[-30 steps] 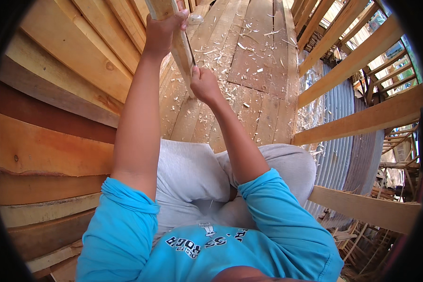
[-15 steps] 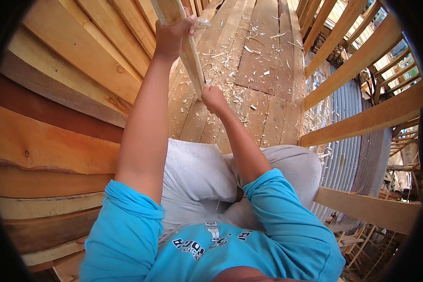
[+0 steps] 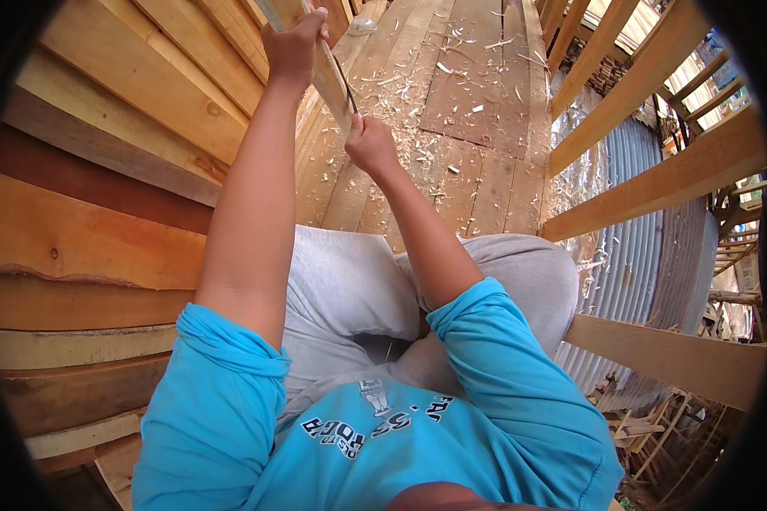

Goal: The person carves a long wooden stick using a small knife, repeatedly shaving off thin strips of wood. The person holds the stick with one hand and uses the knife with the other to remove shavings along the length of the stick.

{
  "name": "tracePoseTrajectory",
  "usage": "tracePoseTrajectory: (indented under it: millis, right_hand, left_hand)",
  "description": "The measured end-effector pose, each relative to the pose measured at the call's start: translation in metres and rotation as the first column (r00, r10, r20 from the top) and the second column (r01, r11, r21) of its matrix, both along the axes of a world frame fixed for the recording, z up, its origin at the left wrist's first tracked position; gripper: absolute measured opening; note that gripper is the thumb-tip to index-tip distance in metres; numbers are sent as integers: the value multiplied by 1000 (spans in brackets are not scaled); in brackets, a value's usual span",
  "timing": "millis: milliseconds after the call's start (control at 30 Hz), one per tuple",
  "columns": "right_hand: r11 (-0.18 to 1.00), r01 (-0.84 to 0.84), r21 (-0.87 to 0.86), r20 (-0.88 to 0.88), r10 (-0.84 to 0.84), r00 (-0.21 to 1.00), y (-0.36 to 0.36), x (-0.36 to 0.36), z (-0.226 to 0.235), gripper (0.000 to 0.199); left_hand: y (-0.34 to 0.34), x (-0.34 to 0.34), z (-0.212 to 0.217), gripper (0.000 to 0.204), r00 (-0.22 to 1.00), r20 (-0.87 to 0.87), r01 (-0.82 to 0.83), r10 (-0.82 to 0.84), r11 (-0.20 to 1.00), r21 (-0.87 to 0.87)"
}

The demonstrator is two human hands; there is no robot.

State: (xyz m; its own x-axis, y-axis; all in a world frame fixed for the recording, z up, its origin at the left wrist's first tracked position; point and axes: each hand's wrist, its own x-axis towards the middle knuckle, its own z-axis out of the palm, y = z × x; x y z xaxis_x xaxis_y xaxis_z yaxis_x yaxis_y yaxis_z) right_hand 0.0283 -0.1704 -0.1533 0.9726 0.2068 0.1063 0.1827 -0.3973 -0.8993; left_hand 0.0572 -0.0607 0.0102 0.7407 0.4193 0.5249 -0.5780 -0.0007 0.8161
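A pale length of wood (image 3: pixel 331 83) slants from the top edge down toward my right hand. My left hand (image 3: pixel 293 49) is wrapped round its upper part. Closed in a fist by the wood's lower end, my right hand (image 3: pixel 371 145) grips a knife (image 3: pixel 346 85). Only its thin, dark, slightly curved blade shows, running up along the wood's right edge; the handle is hidden in my fist. The wood's far end lies beyond the picture.
Curled shavings (image 3: pixel 418 153) litter the plank floor (image 3: pixel 473 94) ahead of my bent legs. Upright boards (image 3: pixel 119 111) line the left. Wooden rails (image 3: pixel 656 183) stand on the right, with corrugated metal sheets (image 3: pixel 626 230) beyond. A small clear object (image 3: pixel 362 26) lies on the floor near the top.
Both hands have shifted up and slightly left in the picture, along with the wood. The dark blade now shows along the wood's right edge above my right hand.
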Motion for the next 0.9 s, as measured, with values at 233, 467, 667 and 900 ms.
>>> tracePoseTrajectory:
  millis: [233,467,667,900]
  right_hand:
    - [987,-49,151,-45,56,997,-4,-17,54,42]
    - [996,-55,69,30,53,998,2,-19,26,42]
    - [995,-99,24,-64,100,993,0,-30,40,41]
    - [995,-85,-47,-49,83,995,4,-31,73,41]
  left_hand:
    - [2,-15,-6,18,991,32,133,-133,991,2]
    - [11,-21,-6,21,998,-12,64,-65,995,-72]
    - [21,-39,-6,19,1000,11,2,-1,997,-82]
    - [22,-61,-14,16,999,37,38,-33,990,-139]
